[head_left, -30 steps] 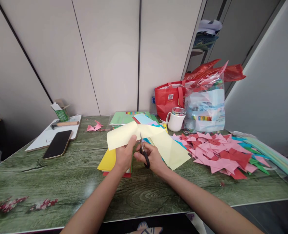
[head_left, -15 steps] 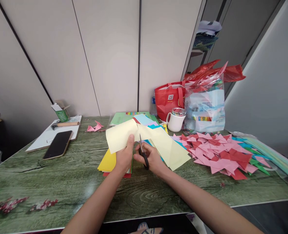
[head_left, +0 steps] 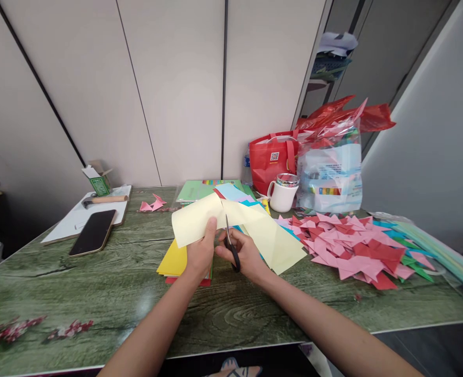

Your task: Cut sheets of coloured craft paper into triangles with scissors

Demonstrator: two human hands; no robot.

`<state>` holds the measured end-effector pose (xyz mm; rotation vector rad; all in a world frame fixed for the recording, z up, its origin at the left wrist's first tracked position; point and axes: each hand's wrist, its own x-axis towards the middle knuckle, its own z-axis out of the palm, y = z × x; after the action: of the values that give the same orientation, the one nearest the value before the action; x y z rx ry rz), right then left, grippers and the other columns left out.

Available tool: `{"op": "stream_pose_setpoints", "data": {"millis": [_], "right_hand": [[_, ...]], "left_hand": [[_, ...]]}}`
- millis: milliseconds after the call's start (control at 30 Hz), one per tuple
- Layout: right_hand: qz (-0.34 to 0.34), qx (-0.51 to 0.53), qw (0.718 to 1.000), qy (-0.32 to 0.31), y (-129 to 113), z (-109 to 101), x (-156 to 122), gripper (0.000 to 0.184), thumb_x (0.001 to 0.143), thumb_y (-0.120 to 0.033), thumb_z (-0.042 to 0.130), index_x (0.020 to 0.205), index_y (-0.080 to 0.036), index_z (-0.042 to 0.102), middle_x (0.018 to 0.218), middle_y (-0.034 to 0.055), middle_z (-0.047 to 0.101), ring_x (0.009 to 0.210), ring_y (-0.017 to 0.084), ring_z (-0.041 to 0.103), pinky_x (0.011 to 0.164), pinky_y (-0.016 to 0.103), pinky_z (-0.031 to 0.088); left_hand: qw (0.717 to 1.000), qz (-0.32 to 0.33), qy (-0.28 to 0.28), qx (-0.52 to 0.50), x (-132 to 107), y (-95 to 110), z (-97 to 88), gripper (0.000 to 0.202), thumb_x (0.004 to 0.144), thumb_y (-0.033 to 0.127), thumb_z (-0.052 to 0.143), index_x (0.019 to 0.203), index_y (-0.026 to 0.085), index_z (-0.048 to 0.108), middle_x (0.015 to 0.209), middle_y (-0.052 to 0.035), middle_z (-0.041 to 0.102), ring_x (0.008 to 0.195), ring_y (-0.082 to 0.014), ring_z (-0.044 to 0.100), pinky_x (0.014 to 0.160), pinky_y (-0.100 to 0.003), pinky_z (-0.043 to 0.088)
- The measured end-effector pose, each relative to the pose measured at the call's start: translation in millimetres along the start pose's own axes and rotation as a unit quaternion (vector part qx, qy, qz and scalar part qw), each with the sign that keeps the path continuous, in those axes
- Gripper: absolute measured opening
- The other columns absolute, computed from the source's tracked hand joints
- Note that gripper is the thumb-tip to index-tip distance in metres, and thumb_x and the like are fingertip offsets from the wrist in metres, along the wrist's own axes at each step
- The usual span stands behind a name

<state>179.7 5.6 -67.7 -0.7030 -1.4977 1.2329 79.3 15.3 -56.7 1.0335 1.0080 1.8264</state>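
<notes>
My left hand (head_left: 202, 248) pinches a curled pale yellow sheet of paper (head_left: 194, 220), with the thumb lying on top. Black-handled scissors (head_left: 233, 254) are gripped in my right hand (head_left: 247, 255), their blades pointing away from me at the cut in the sheet. The part of the sheet right of the blades bends over other pale yellow paper (head_left: 276, 243) on the table. Under and beside my left hand lies a stack of coloured paper, yellow (head_left: 172, 262) on top with red showing beneath. Blue sheets (head_left: 231, 191) stick out behind the cut.
A large heap of pink and red folded paper pieces (head_left: 345, 246) covers the table's right side. Behind it stand a white mug (head_left: 283, 195), a red bag (head_left: 268, 167) and a clear plastic bag (head_left: 329, 178). To the left lie a phone (head_left: 93, 233) and a hammer (head_left: 108, 199) on a white board.
The pale yellow sheet and both hands have shifted very slightly to the right. The scissors stay at the cut, with the same grip.
</notes>
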Motion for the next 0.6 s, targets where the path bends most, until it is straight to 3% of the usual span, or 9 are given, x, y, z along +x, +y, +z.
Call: {"op": "stream_pose_setpoints", "data": {"millis": [600], "right_hand": [[0.004,0.054,0.999,0.003,7.9,-1.4,-0.2,0.028,0.059,-0.033,0.072,0.072,-0.021,0.050,0.056,-0.0044,0.044,0.051,0.011,0.038,0.049,0.024,0.030]], "left_hand": [[0.999,-0.013,-0.021,-0.037,-0.8,1.1,1.4,0.041,0.067,0.042,0.064,0.099,0.016,0.062,0.099,-0.0084,0.067,0.097,-0.0236,0.059,0.086,-0.035,0.046]]}}
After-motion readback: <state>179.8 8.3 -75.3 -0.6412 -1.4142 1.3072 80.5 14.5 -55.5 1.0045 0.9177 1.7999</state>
